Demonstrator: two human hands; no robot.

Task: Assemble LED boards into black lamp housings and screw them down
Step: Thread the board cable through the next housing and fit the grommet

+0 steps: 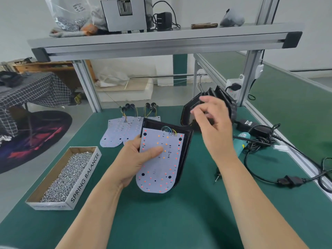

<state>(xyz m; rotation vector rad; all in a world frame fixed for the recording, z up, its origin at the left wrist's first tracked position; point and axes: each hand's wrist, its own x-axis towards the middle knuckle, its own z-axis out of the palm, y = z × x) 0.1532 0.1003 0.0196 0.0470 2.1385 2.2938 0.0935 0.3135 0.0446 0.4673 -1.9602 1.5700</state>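
Observation:
My left hand (pixel 136 159) grips a black lamp housing (pixel 186 141) tilted up off the green mat, its thumb pressing a white LED board (pixel 161 169) into it. Coloured wires (pixel 169 131) loop at the board's top edge. My right hand (pixel 213 123) hovers in the air above and to the right of the housing, fingers loosely spread, holding nothing. Behind that hand stands a stack of black housings (pixel 221 99). Two more LED boards (pixel 120 132) with wired plugs lie flat on the mat further back.
A cardboard box of silver screws (pixel 70 175) labelled SPRING BALANCER sits at the left. A teal electric screwdriver (pixel 240 144), a power adapter (pixel 251 125) and black cables (pixel 287 180) lie at the right. An aluminium shelf (pixel 161 42) runs overhead.

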